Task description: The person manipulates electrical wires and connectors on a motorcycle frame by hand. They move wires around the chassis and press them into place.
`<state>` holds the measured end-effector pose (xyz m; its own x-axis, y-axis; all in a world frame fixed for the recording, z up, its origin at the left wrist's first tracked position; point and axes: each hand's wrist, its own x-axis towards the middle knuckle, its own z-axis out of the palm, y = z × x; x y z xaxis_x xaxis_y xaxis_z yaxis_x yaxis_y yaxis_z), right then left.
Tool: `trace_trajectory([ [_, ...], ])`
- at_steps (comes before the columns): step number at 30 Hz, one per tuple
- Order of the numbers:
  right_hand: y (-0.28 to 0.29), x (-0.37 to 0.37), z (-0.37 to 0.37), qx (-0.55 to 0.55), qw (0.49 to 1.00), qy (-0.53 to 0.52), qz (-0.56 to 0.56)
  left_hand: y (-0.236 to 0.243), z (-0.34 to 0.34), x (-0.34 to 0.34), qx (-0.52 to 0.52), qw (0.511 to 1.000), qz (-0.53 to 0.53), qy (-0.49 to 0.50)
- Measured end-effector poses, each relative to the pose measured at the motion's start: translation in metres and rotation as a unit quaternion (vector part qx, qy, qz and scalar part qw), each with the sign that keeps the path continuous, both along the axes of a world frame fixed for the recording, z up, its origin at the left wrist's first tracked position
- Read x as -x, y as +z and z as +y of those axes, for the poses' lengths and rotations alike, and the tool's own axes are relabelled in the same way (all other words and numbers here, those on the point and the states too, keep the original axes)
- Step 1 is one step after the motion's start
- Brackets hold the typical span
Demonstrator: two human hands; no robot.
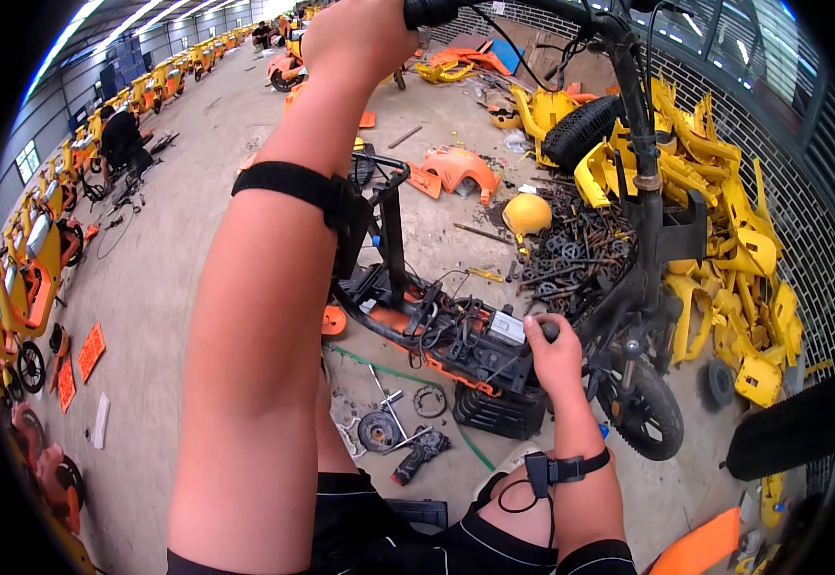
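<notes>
Left hand [355, 40] clenched on black handlebar grip [429, 11], top edge. Cordless drill [421, 454] on floor below. Stripped scooter frame [475, 350] mid-view, ahead. Right hand [559, 359] curled round dark rounded piece [552, 331], identity unclear, beside silver box [507, 328]. Front wheel [645, 412], then heaped yellow panels [748, 247].

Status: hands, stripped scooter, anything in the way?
Left hand gripping handlebar. Right hand at stripped scooter, grip unclear. Power drill, green line on floor alongside.

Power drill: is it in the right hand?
No, the power drill lies on the floor, apart from the right hand.
</notes>
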<state>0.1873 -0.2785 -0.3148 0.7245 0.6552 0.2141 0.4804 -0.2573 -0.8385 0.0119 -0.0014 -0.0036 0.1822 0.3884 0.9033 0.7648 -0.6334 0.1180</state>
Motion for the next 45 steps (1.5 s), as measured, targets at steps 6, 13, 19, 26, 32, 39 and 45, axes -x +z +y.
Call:
trace_trajectory([
  [6, -0.001, -0.008, -0.002, -0.054, 0.997, -0.033, 0.032, 0.003, -0.006, -0.006, 0.003, 0.999, 0.005, 0.033],
  [13, 0.004, -0.011, 0.001, -0.086, 0.994, -0.056, 0.029, 0.004, -0.007, -0.003, 0.010, 0.999, 0.018, 0.047],
  [19, -0.009, -0.014, 0.005, -0.084, 0.996, -0.018, 0.034, 0.002, -0.007, -0.005, 0.002, 1.000, 0.009, 0.028],
  [26, -0.005, 0.001, 0.009, -0.078, 0.995, 0.055, 0.034, 0.003, -0.013, -0.008, 0.031, 0.999, 0.003, 0.034],
  [32, -0.005, 0.011, 0.000, -0.059, 0.971, 0.201, 0.113, -0.001, -0.006, -0.012, 0.030, 0.999, 0.014, 0.029],
  [39, -0.002, 0.019, -0.005, -0.057, 0.967, 0.221, 0.110, -0.003, -0.002, -0.003, 0.018, 0.999, 0.039, 0.006],
  [45, -0.018, 0.012, 0.006, -0.093, 0.962, 0.185, 0.178, -0.006, -0.018, -0.004, -0.008, 0.998, 0.041, 0.045],
])
